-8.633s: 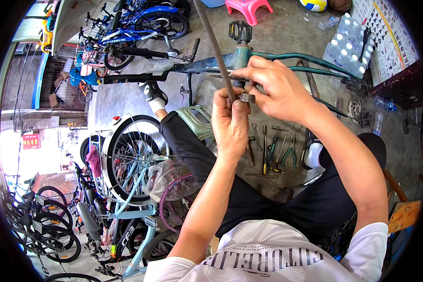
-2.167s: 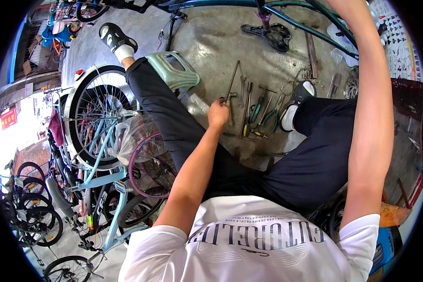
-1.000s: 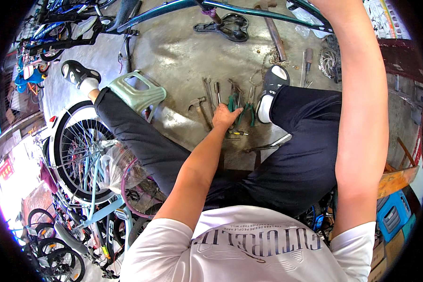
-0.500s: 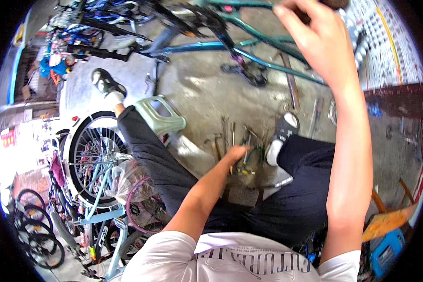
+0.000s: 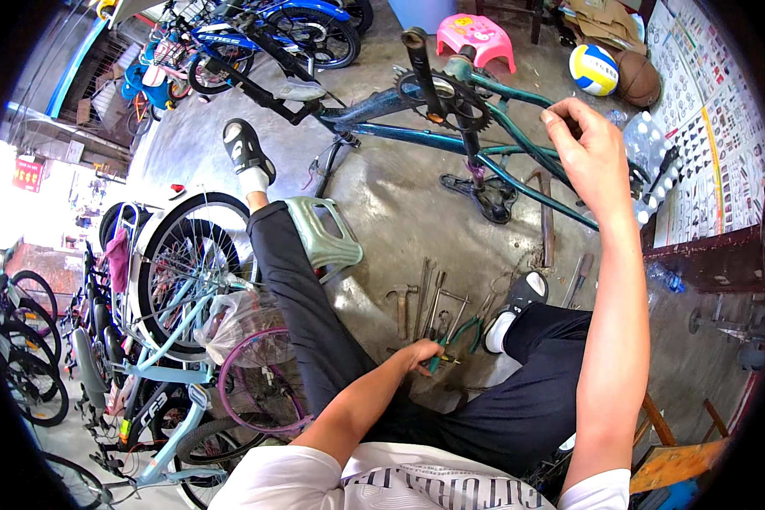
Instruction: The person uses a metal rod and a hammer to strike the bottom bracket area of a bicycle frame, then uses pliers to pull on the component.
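Note:
My left hand (image 5: 420, 355) is low over the floor between my legs, its fingers closed around a handle of green-handled pliers (image 5: 466, 332). Around it lie a hammer (image 5: 401, 308) and several long metal tools (image 5: 427, 293). Farther up, my right hand (image 5: 593, 157) is raised by the rear tubes of a teal bicycle frame (image 5: 416, 132). Its thumb and fingers curl together, and whatever may be between them is too small to make out. A crankset (image 5: 442, 98) with a chainring is on the frame; a black pedal (image 5: 482, 199) shows below it.
A pale green stool (image 5: 323, 234) stands beside my left leg. Several bicycles (image 5: 200, 272) crowd the left side. At the back are a pink stool (image 5: 476, 40), a volleyball (image 5: 593, 70) and a basketball (image 5: 640, 78). A wooden-handled tool (image 5: 546, 225) lies right of the frame.
The view has tilted, bringing the back of the room into sight. My left hand has closed on the pliers among the tools. My right hand stays raised by the frame.

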{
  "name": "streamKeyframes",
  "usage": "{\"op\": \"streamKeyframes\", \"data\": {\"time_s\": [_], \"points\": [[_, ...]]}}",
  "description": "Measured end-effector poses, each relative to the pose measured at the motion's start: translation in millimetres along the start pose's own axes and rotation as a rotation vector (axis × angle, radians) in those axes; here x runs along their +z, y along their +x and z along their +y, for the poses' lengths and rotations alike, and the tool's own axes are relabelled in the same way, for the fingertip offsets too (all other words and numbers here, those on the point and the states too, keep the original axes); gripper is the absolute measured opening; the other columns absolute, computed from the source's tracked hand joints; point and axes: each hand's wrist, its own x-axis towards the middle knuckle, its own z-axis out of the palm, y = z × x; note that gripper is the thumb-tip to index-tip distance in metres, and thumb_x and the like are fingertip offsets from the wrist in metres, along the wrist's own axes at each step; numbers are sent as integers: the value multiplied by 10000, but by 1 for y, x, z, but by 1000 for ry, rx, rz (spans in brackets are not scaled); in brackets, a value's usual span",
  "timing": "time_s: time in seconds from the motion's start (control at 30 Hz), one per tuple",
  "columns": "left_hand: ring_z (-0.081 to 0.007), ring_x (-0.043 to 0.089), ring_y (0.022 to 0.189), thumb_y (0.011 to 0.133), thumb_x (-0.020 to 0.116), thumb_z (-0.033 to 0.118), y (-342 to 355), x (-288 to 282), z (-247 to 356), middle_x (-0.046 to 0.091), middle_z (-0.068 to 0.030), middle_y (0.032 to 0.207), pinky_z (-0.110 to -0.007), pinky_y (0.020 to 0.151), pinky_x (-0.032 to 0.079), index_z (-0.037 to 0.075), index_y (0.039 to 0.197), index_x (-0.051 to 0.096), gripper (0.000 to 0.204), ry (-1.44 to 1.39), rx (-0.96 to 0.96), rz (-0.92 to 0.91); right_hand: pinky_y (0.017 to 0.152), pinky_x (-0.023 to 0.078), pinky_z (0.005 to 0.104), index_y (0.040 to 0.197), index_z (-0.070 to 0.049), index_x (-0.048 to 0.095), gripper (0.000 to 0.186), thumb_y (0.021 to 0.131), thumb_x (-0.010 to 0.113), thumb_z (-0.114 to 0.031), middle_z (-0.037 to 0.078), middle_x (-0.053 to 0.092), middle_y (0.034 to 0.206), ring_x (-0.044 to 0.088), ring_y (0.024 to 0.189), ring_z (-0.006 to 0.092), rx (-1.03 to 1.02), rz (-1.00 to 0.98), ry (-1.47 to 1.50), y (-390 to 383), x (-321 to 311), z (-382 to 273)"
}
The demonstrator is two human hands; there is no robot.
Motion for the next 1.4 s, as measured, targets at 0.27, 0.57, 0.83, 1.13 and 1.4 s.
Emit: {"op": "streamKeyframes", "data": {"time_s": [0.27, 0.57, 0.83, 1.13, 1.4], "points": [[-210, 689, 753, 962, 646, 260, -3, 0, -18, 696, -101, 891, -373, 626, 533, 9, 1098, 638, 285, -55, 66, 13, 767, 526, 436, 999, -29, 723, 276, 942, 667, -294, 174, 740, 933, 711, 858, 352, -11, -93, -76, 8, 22, -12], [-290, 705, 758, 891, 649, 200, 22, -3, -26, 718, -176, 897, -436, 619, 536, -52, 1032, 686, 292, 2, 159, 181, 766, 527, 441, 994, -20, 720, 280, 935, 670, -289, 189, 734, 926, 710, 861, 373, -31, -80, -72, 6, 21, -17], [-471, 693, 953, 817, 623, 385, 76, -26, -68, 715, -315, 1074, -504, 847, 527, -62, 955, 744, 483, 491, 268, 370, 631, 487, 339, 930, 26, 712, 148, 941, 678, -118, 130, 715, 777, 660, 684, 223, -196, 251, 142, -13, -37, -56], [-333, 668, 1109, 903, 649, 335, 58, -35, -66, 724, -216, 1168, -442, 976, 491, -80, 1240, 681, 536, 404, 213, 174, 787, 509, 331, 1017, -64, 694, 134, 985, 630, -177, 30, 689, 937, 643, 855, 157, 569, 444, -56, -281, -98, 132], [-367, 662, 1089, 937, 599, 327, -9, -36, -55, 728, -206, 1125, -459, 957, 490, -83, 1320, 614, 561, 215, 242, 375, 808, 539, 541, 1068, -35, 652, 301, 926, 651, -300, 224, 714, 985, 680, 949, 453, 1272, -170, -121, -684, 35, 90]]}}
